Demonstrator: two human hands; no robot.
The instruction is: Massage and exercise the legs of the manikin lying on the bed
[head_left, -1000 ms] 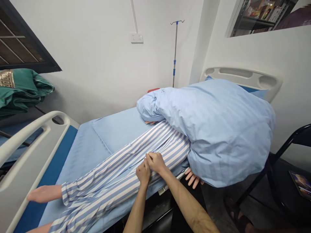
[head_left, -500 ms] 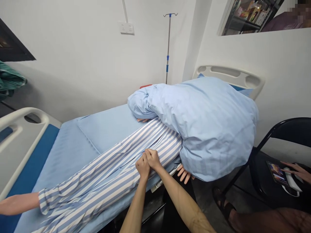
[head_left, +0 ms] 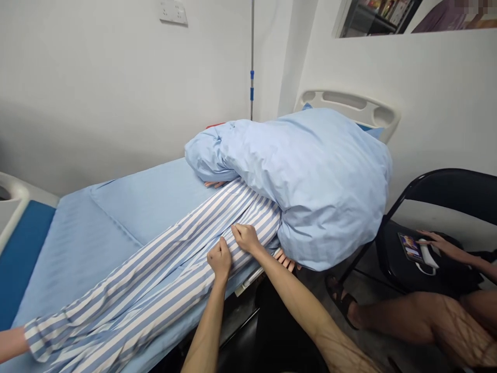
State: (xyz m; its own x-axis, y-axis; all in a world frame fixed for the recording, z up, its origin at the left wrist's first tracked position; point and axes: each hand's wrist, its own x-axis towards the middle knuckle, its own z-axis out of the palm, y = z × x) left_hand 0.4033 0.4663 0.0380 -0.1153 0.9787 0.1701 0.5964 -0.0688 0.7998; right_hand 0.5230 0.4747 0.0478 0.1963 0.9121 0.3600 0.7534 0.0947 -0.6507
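Note:
My left hand [head_left: 219, 257] is closed in a fist, thumb side up, over the near thigh of a figure lying on the bed. My right hand [head_left: 246, 238], also a fist, is beside it and slightly farther up the same leg. The two fists are a little apart, and nothing shows in either. Both are over the blue-and-white striped trousers [head_left: 163, 259]; whether they press on the cloth I cannot tell. A bunched light-blue quilt [head_left: 310, 176] covers the figure's upper body. The figure's near hand [head_left: 285, 260] sticks out below the quilt.
The bed has a light-blue sheet [head_left: 116, 223] and a pale headboard [head_left: 349, 101]. An IV pole [head_left: 252, 52] stands behind it. At right, a seated person's hand [head_left: 442, 246] lies by a phone [head_left: 409, 247] on a black folding chair [head_left: 458, 191].
My fists were pressed together and have moved apart, both still closed. The view has shifted to the left in the room's contents and tilted lower. The figure and quilt lie as before.

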